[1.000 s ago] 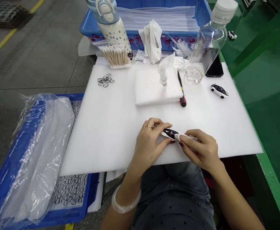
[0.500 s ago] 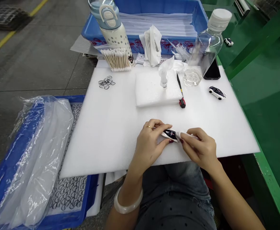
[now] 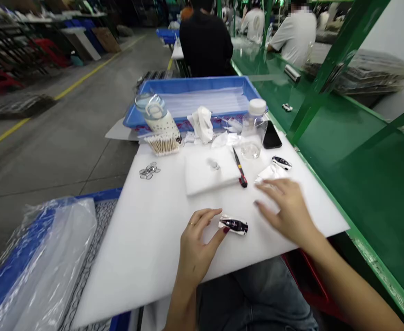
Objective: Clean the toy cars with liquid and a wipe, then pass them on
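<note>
On the white foam sheet (image 3: 147, 239), on the near side of the foam pad (image 3: 202, 177) and a little to its right, a small toy car (image 3: 233, 225) is seen lying flat. Its long axis is laid almost straight across the view, with the left end set slightly closer to the foam pad than the right end. Which end is the nose cannot be told.

The left hand (image 3: 197, 248) is placed to the near left of the foam pad, its fingers loosely curled and unclenched. The car's left end is touched by the thumb (image 3: 225, 231), while the forefinger (image 3: 210, 214) is arched just beyond that same end; the rest of the car's body is left uncovered, out to the right of the fingers.

The right hand (image 3: 290, 209) is blurred and is held palm down to the near right of the foam pad, fingers spread and nothing grasped. It is kept apart from the car. Its fingertips are close to a crumpled white wipe (image 3: 269, 173), right of the foam pad.

A second toy car (image 3: 282, 162) is found just past the wipe, and a dark tool with a red end (image 3: 239, 168) is laid along the pad's right edge.
</note>
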The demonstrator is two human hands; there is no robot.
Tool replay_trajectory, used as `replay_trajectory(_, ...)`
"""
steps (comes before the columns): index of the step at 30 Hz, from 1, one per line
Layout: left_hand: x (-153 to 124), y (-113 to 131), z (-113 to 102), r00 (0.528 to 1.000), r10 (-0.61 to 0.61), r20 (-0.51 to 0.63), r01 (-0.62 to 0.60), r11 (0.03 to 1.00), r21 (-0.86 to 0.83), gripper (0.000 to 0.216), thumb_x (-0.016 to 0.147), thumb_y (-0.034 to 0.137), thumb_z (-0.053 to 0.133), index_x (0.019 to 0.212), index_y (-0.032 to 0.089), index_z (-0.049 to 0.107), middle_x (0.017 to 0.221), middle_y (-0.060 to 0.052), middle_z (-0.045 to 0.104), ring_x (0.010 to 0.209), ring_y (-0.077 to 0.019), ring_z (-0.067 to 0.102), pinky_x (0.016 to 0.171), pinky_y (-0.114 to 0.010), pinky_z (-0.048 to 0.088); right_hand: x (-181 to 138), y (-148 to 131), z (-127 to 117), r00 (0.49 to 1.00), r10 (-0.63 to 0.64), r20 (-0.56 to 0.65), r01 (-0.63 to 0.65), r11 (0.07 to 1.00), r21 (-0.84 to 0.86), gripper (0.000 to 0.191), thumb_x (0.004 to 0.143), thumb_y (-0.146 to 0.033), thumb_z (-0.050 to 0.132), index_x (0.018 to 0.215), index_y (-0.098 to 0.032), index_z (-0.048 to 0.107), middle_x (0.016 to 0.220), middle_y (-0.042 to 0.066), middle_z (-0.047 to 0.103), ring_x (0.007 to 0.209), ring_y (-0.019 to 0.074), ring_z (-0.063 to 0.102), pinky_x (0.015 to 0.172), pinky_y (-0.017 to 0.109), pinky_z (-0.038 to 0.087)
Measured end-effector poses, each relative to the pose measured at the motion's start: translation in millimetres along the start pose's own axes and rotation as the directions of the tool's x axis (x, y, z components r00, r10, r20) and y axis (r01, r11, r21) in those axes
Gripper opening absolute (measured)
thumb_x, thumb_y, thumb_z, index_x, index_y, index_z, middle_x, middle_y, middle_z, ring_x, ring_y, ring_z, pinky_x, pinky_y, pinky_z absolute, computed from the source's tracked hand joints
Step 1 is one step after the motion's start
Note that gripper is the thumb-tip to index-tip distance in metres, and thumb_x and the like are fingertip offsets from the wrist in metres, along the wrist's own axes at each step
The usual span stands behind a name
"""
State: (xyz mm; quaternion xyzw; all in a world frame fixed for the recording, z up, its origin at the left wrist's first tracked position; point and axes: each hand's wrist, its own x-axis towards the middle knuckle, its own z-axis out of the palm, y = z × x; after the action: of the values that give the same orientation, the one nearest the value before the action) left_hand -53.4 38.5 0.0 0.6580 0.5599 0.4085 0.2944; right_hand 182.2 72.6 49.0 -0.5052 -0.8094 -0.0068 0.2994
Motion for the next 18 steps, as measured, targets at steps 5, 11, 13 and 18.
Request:
replay_trajectory(5, -1.4, -1.6, -1.1, 0.996, -0.083, -0.012, 0.083, 0.996, 0.034, 0.024, 0.089, 0.044, 0.062, 0.106, 0.029, 0.07, 0.11, -0.003, 0.065, 0.103, -0.022, 0.061, 0.091, -0.037, 0.052, -16.2, -37.1, 32.6, 0.951, -0.123, 0.285, 0.068, 0.978, 0.195, 0.056, 0.086, -0.016, 0.056, 0.141, -0.014, 0.047, 0.102, 0.011, 0.071, 0.088, 0.0268, 0.061, 0.075, 0.042, 0.051)
replay_trajectory(11, -5.0, 1.0, -1.9, 0.987, -0.16, 0.016, 0.158, 0.982, 0.099, 0.032, 0.087, 0.053, 0.058, 0.104, 0.029, 0.072, 0.116, -0.006, 0.065, 0.108, -0.028, 0.061, 0.069, -0.034, 0.056, -38.3, 100.6, -31.2, 0.906, 0.417, -0.067, -0.41, 0.906, 0.101, 0.054, 0.082, -0.032, 0.061, 0.134, -0.022, 0.052, 0.11, 0.008, 0.07, 0.093, 0.0256, 0.065, 0.083, 0.04, 0.052)
replay_trajectory(13, -5.7, 0.0, -0.8, 0.99, -0.138, 0.038, 0.132, 0.984, 0.122, 0.033, 0.087, 0.053, 0.057, 0.104, 0.03, 0.073, 0.116, -0.006, 0.066, 0.11, -0.0288, 0.061, 0.075, -0.038, 0.058, -59.9, 163.9, -58.2, 0.698, 0.695, -0.173, -0.715, 0.692, -0.099, 0.057, 0.078, -0.031, 0.061, 0.134, -0.021, 0.054, 0.108, 0.009, 0.071, 0.086, 0.028, 0.066, 0.077, 0.041, 0.052)
replay_trajectory(18, -5.8, -1.8, 5.5, 0.993, -0.118, 0.02, 0.114, 0.983, 0.143, 0.031, 0.086, 0.054, 0.057, 0.101, 0.032, 0.074, 0.116, -0.004, 0.067, 0.111, -0.0289, 0.061, 0.092, -0.047, 0.054, -74.9, 233.4, -75.5, 0.54, 0.812, -0.222, -0.807, 0.424, -0.412, 0.053, 0.081, -0.034, 0.056, 0.129, -0.012, 0.06, 0.117, 0.018, 0.068, 0.106, 0.0399, 0.062, 0.082, 0.049, 0.052)
